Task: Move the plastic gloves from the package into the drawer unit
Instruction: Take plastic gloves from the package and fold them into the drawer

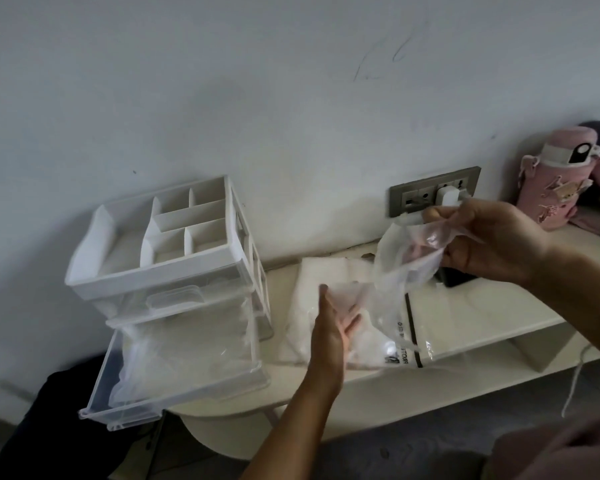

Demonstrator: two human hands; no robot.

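Note:
A white drawer unit (174, 265) stands at the left end of the cream shelf, its lower clear drawer (184, 375) pulled out with thin plastic gloves lying inside. The clear package (406, 337), with black print, lies flat on the shelf beside a pile of gloves (323, 282). My right hand (492, 244) holds up a crumpled clear plastic glove (406, 254) above the package, pinching it near the wall socket. My left hand (333, 330) grips the lower end of the plastic film over the package.
The unit's top is a white divided tray (187, 223). A grey wall socket (426, 195) with a white plug sits behind my right hand. A pink bottle (555, 178) stands at the far right. A dark phone (454, 275) lies under my right hand. Lower shelf (534, 348) below.

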